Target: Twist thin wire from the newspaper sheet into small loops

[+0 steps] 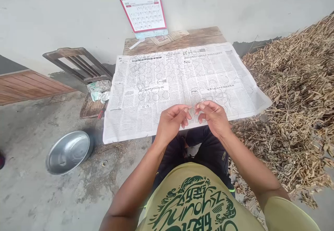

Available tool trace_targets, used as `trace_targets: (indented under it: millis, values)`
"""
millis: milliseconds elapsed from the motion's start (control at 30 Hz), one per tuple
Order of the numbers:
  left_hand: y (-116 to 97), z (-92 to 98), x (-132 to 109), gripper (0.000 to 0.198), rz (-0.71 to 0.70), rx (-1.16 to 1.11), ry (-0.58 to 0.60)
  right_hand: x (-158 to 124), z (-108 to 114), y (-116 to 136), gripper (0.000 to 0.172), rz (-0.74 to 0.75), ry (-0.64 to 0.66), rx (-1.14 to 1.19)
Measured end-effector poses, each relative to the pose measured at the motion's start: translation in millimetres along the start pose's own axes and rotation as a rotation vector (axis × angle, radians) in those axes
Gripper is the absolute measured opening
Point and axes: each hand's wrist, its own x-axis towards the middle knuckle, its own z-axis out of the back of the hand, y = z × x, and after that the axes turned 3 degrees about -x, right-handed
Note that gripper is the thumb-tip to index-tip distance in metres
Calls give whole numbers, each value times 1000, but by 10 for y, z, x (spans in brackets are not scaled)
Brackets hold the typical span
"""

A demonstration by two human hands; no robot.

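My left hand (171,121) and my right hand (214,117) are raised over the near edge of a spread newspaper (125,119), fingertips almost meeting. Each thumb and forefinger is pinched closed. A thin pale strand (215,109) curves out beside my right thumb, and a fine end seems to run between the two pinches; its kind is too small to make out. Many thin dark rings (165,94) cover the printed sheet. Whether they are loose loops or drawn circles I cannot tell.
The newspaper covers most of a wooden table (208,34). A desk calendar (144,15), a white spoon-like item (137,43) and a paper scrap (169,38) are at the back. Left are a wooden chair (86,110) with cloths and a metal basin (69,152); right, dried stalks (292,95).
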Motion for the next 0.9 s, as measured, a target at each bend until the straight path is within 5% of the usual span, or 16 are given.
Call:
trace_targets:
  millis: [500,900]
  values:
    - [43,15,-229,24,8,94,37,-54,-22,-42,27,-18,144,-45]
    - [63,-234,-391,26,-23,8,-223,-362,-124,-201,30,-6,113,-172]
